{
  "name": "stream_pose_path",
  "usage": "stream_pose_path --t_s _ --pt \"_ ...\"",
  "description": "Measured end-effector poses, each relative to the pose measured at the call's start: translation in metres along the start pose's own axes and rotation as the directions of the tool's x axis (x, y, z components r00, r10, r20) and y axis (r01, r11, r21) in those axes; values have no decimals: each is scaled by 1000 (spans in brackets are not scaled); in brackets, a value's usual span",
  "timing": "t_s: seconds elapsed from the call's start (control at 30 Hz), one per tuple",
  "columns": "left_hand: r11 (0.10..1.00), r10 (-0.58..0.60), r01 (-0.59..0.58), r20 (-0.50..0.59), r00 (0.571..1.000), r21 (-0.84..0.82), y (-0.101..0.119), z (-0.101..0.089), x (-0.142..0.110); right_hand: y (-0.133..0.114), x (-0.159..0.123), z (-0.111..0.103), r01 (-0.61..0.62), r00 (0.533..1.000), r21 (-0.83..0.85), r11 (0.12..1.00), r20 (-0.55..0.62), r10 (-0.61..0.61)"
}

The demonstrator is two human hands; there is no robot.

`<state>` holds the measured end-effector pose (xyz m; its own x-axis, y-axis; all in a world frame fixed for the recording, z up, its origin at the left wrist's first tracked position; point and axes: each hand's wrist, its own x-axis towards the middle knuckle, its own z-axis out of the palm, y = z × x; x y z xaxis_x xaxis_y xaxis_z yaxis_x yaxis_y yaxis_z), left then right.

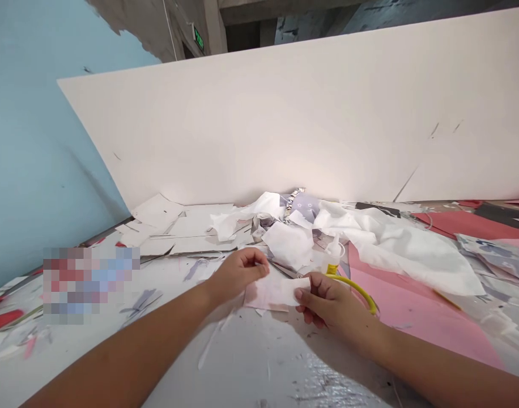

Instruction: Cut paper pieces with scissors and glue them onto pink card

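Note:
My right hand (334, 300) pinches the right end of a small pale piece of paper (273, 292), white on the right and faintly pink on the left. The paper is just above the table, and my fingers hide its right edge. Beside its upper left corner is my left hand (240, 272), with fingers curled and thumb brought near the fingertips. Whether anything small is between them I cannot make out. Right behind my right hand stands a small clear glue bottle (334, 255) with a yellow label. A yellow ring-shaped handle (361, 292) curves out beside my right wrist.
Crumpled white cloth or paper (387, 238) lies behind the bottle. Pink sheets (429, 317) spread to the right, with a red sheet (455, 224) farther back. Grey board pieces (200, 226) lie at back left. A large white panel (285, 124) closes off the table's rear.

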<state>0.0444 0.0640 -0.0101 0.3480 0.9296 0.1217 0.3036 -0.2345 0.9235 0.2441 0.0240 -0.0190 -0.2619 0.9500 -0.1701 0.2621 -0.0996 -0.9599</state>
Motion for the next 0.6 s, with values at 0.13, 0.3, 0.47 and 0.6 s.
stream_pose_path --t_s 0.13,0.3,0.47,0.6 --pt "791 221 -115 -106 969 601 -18 -25 10 3 2 0 23 998 117 993 60 -30" --pt "566 468 -267 -37 883 780 -19 -17 5 4 3 2 39 996 176 984 78 -54" --pt "868 265 -257 43 963 425 5 19 -12 6 5 3 51 994 131 990 91 -64" --pt "980 -6 -11 83 997 199 11 21 -12 9 4 5 70 990 130 989 111 -85"
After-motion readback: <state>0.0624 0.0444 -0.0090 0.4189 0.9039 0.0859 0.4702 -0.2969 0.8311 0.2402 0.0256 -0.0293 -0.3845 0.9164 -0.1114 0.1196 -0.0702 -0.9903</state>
